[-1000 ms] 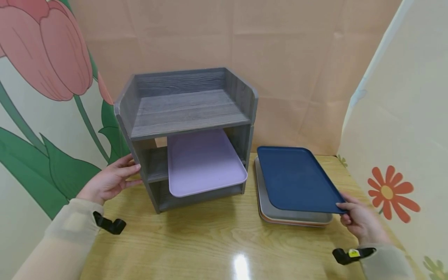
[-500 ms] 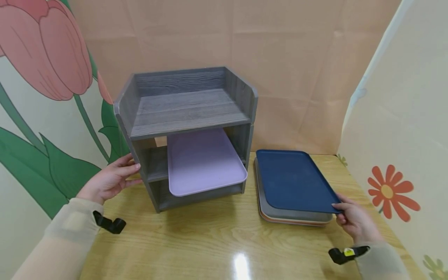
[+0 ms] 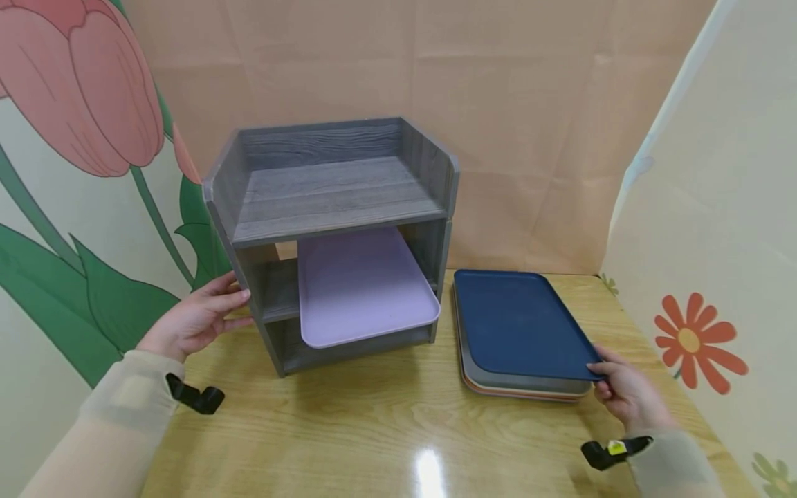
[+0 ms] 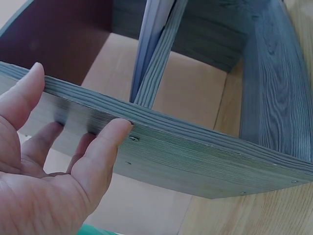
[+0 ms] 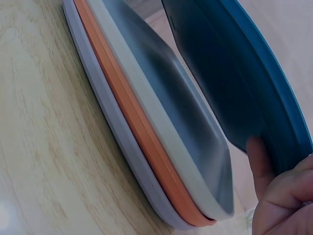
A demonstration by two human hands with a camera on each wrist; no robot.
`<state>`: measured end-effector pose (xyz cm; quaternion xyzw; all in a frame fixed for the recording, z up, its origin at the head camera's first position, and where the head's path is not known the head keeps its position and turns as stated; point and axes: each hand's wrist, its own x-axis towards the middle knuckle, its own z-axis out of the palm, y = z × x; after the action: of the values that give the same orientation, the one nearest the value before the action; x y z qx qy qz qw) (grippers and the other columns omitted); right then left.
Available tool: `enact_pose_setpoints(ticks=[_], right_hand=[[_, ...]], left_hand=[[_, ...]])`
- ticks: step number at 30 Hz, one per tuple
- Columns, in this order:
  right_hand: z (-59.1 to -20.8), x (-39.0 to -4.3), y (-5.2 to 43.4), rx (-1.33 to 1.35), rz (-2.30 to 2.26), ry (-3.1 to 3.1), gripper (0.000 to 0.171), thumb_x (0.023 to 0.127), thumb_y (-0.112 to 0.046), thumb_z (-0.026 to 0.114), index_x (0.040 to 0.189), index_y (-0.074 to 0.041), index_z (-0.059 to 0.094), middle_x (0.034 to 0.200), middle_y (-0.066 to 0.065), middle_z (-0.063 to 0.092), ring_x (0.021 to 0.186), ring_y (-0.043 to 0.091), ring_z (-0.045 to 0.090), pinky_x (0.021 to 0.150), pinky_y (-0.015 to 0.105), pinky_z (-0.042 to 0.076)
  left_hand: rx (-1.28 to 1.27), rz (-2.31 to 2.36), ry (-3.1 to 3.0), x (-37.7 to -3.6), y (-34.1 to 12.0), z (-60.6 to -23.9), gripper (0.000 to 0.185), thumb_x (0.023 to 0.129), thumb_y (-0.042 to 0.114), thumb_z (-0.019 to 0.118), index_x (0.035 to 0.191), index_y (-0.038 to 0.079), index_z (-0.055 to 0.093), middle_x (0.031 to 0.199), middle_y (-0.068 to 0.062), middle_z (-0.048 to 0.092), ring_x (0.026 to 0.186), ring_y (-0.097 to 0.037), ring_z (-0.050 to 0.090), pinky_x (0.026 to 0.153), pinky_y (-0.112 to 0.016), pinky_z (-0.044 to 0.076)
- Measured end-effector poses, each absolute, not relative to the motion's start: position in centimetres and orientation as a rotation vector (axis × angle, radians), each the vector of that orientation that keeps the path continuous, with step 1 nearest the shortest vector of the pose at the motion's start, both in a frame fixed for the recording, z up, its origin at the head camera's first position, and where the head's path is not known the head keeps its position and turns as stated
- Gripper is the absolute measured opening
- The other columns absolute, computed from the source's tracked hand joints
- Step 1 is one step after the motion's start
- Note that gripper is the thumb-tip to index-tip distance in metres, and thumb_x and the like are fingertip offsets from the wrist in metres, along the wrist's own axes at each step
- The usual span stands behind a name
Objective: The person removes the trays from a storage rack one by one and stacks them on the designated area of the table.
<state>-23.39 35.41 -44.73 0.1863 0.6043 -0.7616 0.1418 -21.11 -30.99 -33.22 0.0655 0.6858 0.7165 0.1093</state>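
Note:
My right hand (image 3: pixel 631 394) pinches the near right corner of a navy blue tray (image 3: pixel 526 321). That tray tilts over a stack of trays (image 3: pixel 529 384); the right wrist view has a gap between its near end and the stack. Orange (image 5: pixel 142 127), lavender and pale edges line the stack under a grey surface (image 5: pixel 181 107). My left hand (image 3: pixel 202 318) touches the left side panel of a grey wooden shelf (image 4: pixel 210 156), fingertips against the panel and its front edge. A lilac tray (image 3: pixel 367 290) lies in the shelf's middle level, its near end sticking out.
The shelf's raised-sided top (image 3: pixel 336 194) is bare wood. A glossy wooden table (image 3: pixel 373 429) carries the shelf and the stack. Behind them hangs a tan backdrop (image 3: pixel 510 104). Flower-printed walls flank both sides, with an orange flower (image 3: pixel 688 342) near my right hand.
The navy tray has come down closer to the stack, shifting slightly left along with my right hand. My left hand, the shelf and the lilac tray have stayed put.

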Motion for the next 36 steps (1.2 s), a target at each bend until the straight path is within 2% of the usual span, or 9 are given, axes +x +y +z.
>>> enact_pose_setpoints(ticks=[8, 15, 18, 19, 22, 36], right_hand=[[-45.2, -23.4, 35.5, 0.505, -2.175, 1.767, 0.071, 0.099, -0.002, 0.040, 0.154, -0.020, -0.002, 0.150, 0.013, 0.008, 0.048, 0.004, 0.042, 0.045, 0.017, 0.040], [-45.7, -23.5, 35.7, 0.489, -2.162, 1.800, 0.072, 0.098, -0.001, 0.041, 0.154, -0.018, 0.000, 0.136, 0.012, 0.028, 0.049, 0.004, 0.043, 0.045, 0.017, 0.041], [-45.9, -23.6, 35.7, 0.502, -2.152, 1.817, 0.072, 0.098, 0.000, 0.041, 0.155, -0.018, 0.001, 0.140, 0.015, 0.026, 0.048, 0.003, 0.044, 0.045, 0.017, 0.041], [-46.0, -23.6, 35.7, 0.505, -2.148, 1.823, 0.071, 0.098, 0.000, 0.040, 0.154, -0.018, 0.001, 0.144, 0.017, 0.017, 0.048, 0.003, 0.044, 0.045, 0.016, 0.041], [-46.1, -23.6, 35.6, 0.518, -2.142, 1.829, 0.070, 0.098, 0.000, 0.039, 0.154, -0.019, 0.001, 0.148, 0.019, 0.010, 0.048, 0.003, 0.044, 0.045, 0.016, 0.040], [-46.8, -23.6, 35.2, 0.509, -2.133, 1.865, 0.069, 0.099, -0.002, 0.039, 0.154, -0.017, -0.001, 0.149, 0.020, 0.006, 0.050, 0.003, 0.046, 0.046, 0.015, 0.042]], left_hand=[[0.203, 2.106, 2.012, -21.2, -31.0, -33.3, 0.071, 0.101, 0.014, 0.051, 0.155, 0.008, 0.006, 0.138, -0.013, 0.031, 0.112, -0.013, 0.055, 0.090, -0.034, 0.052], [0.202, 2.090, 2.030, -21.2, -31.0, -33.3, 0.071, 0.101, 0.015, 0.052, 0.155, 0.008, 0.007, 0.141, -0.015, 0.028, 0.113, -0.013, 0.054, 0.090, -0.034, 0.052], [0.201, 2.088, 2.034, -21.2, -30.9, -33.3, 0.071, 0.101, 0.016, 0.052, 0.155, 0.008, 0.007, 0.141, -0.015, 0.028, 0.113, -0.013, 0.054, 0.090, -0.034, 0.052], [0.200, 2.089, 2.032, -21.2, -30.9, -33.3, 0.071, 0.101, 0.016, 0.052, 0.155, 0.008, 0.007, 0.140, -0.015, 0.028, 0.113, -0.013, 0.054, 0.090, -0.034, 0.052], [0.201, 2.097, 2.023, -21.3, -30.9, -33.3, 0.070, 0.101, 0.015, 0.052, 0.155, 0.008, 0.007, 0.140, -0.015, 0.029, 0.112, -0.013, 0.054, 0.090, -0.033, 0.052], [0.215, 2.089, 2.033, -21.3, -31.1, -33.4, 0.071, 0.101, 0.016, 0.051, 0.155, 0.010, 0.006, 0.140, -0.013, 0.031, 0.114, -0.014, 0.053, 0.090, -0.033, 0.052]])
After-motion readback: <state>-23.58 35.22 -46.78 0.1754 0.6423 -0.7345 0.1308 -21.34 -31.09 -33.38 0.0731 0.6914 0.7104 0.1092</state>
